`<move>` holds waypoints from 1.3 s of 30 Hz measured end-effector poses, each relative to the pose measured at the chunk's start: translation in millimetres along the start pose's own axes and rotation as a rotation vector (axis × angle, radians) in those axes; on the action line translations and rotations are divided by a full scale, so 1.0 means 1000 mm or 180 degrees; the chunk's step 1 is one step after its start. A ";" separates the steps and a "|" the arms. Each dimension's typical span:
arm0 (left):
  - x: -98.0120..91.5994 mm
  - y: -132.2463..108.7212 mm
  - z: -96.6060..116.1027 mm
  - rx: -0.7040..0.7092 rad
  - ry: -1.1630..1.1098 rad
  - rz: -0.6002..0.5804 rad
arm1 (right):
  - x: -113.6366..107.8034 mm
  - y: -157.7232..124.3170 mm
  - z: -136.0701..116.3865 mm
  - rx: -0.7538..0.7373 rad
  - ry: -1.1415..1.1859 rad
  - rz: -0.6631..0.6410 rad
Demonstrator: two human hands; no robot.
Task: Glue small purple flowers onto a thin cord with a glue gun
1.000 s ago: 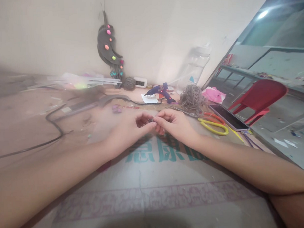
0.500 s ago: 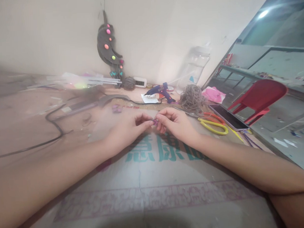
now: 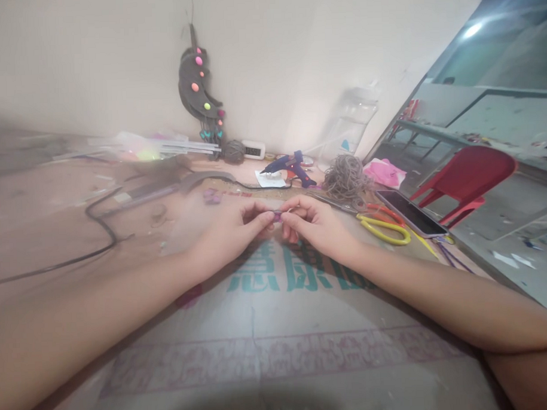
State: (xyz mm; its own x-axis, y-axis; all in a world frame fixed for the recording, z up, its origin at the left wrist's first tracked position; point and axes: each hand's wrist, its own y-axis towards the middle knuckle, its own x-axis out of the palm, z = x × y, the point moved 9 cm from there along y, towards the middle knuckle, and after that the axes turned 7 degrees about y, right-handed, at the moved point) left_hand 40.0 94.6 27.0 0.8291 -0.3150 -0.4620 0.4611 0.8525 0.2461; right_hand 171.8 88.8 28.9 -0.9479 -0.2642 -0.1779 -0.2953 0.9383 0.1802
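Observation:
Between my fingertips, over the middle of the printed board, is a small purple piece (image 3: pixel 278 217), too small and covered to name more closely. My left hand (image 3: pixel 238 227) pinches its left side with thumb and forefinger. From the other side my right hand (image 3: pixel 316 221) holds it the same way, the two thumbs almost meeting. Beneath both hands lies the grey board (image 3: pixel 281 315) with green characters and a purple patterned band. A lilac flower-like piece (image 3: pixel 212 196) rests beyond my left hand.
A glue gun (image 3: pixel 287 165) stands on white paper behind my hands. To the right are tangled grey yarn (image 3: pixel 345 178), yellow-handled scissors (image 3: pixel 384 230) and a phone (image 3: pixel 412 213). A black cord (image 3: pixel 104 226) curves across the left side. A moon-shaped hanging (image 3: pixel 197 85) is on the wall.
The purple piece has turned slightly between my fingertips, and my thumbs have shifted a little. Both hands stay in nearly the same place. The camera view has moved very slightly.

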 end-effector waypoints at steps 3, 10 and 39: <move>-0.002 -0.001 0.003 0.0016 0.0012 0.0080 | 0.004 -0.001 0.003 0.0174 0.0100 -0.0133; -0.002 -0.002 0.007 -0.0005 -0.0120 0.0055 | 0.007 -0.003 -0.001 0.0277 0.0156 -0.0192; -0.002 -0.002 0.016 0.0185 0.0141 0.0082 | 0.007 -0.002 0.001 0.0035 -0.0075 -0.0095</move>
State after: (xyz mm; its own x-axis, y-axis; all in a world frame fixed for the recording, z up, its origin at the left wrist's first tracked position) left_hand 42.0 86.6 41.2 0.8267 -0.2733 -0.4918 0.4584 0.8340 0.3070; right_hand 166.3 85.4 26.6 -0.9356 -0.2869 -0.2058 -0.3220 0.9324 0.1639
